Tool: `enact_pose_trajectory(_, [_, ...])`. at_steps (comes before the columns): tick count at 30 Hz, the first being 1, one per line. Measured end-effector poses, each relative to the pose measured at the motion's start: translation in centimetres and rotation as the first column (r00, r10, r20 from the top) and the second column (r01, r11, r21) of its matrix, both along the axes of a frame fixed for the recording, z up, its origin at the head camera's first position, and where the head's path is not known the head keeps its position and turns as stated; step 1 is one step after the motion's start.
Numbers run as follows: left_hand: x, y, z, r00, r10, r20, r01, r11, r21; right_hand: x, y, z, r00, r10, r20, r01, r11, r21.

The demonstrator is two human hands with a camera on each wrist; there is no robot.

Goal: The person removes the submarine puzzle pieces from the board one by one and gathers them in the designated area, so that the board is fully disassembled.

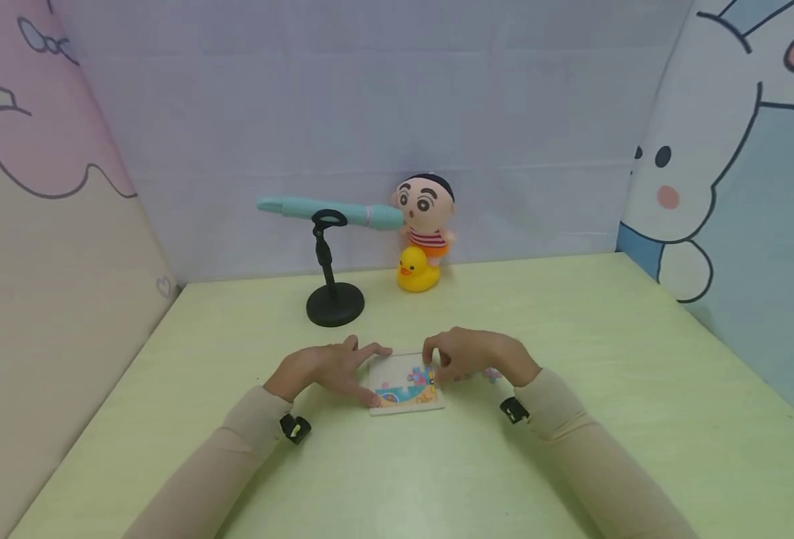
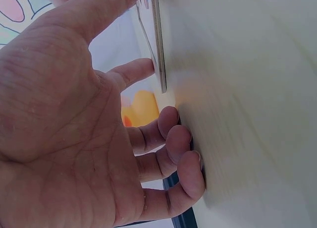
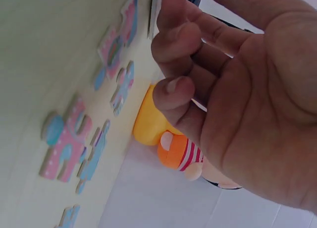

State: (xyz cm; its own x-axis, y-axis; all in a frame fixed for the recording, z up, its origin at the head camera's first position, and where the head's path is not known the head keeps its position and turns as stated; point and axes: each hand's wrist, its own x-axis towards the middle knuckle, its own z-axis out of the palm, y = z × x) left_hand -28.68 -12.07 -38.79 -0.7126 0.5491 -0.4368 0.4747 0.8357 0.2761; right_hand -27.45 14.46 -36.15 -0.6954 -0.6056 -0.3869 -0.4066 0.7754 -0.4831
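A shallow jigsaw puzzle board (image 1: 387, 367) lies on the table, its lower part filled with a colourful picture and its upper left bare. At the board's left side my left hand (image 1: 338, 368) spreads thumb and forefinger, the thumb at the near corner and the forefinger at the far edge. Its other fingers rest bent on the table (image 2: 237, 129). Over the board's right edge, my right hand (image 1: 467, 352) bends thumb and forefinger down around a small puzzle piece (image 1: 430, 374); the exact contact is partly hidden. Loose puzzle pieces (image 3: 67, 143) lie beneath and beside the right hand.
Behind the board a black stand (image 1: 334, 303) carries a turquoise microphone-shaped object (image 1: 343, 212). A yellow rubber duck (image 1: 418, 273) sits in front of a cartoon boy doll (image 1: 429, 209) near the back wall. Printed curtains close off both sides.
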Motion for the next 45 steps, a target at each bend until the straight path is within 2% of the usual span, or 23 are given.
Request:
enact_pose_trajectory(8, [0.0,0.0,0.1,1.0,-0.008,0.0,0.008,1.0,0.003,0.4,-1.4,-1.0,0.998,0.032,-0.062,-0.029,0.998,0.047])
enact_pose_trajectory(17, [-0.1,0.0,0.0,1.0,-0.006,0.0,0.006,1.0,-0.01,0.2,-1.6,-0.7,0.984,0.084,-0.155,-0.085,0.996,0.0])
enact_pose_trajectory(22, [0.2,0.0,-0.2,1.0,0.002,0.019,-0.002,1.0,-0.009,0.3,-0.6,0.1,0.992,0.095,-0.082,-0.102,0.992,-0.078])
enact_pose_trajectory(26, [0.1,0.0,-0.3,1.0,-0.005,0.009,0.005,1.0,-0.011,-0.1,0.9,1.0,0.993,0.086,-0.085,-0.096,0.989,-0.113])
enact_pose_trajectory(28, [0.0,0.0,-0.4,1.0,-0.006,-0.006,0.006,1.0,-0.018,-0.4,1.8,1.5,0.99,0.089,-0.105,-0.1,0.989,-0.11])
enact_pose_trajectory(35, [-0.5,-0.1,-0.7,1.0,-0.01,-0.013,0.01,1.0,-0.015,-1.0,5.2,3.0,0.996,0.05,-0.076,-0.057,0.995,-0.088])
enact_pose_trajectory(41, [-0.3,-0.1,-0.4,1.0,-0.003,0.01,0.003,1.0,-0.002,-1.3,8.3,3.5,0.999,0.018,0.045,-0.015,0.999,-0.05])
enact_pose_trajectory(45, [-0.2,-0.1,-0.2,1.0,-0.01,0.013,0.01,1.0,0.012,-1.5,10.1,3.3,0.991,-0.062,0.119,0.064,0.998,-0.005])
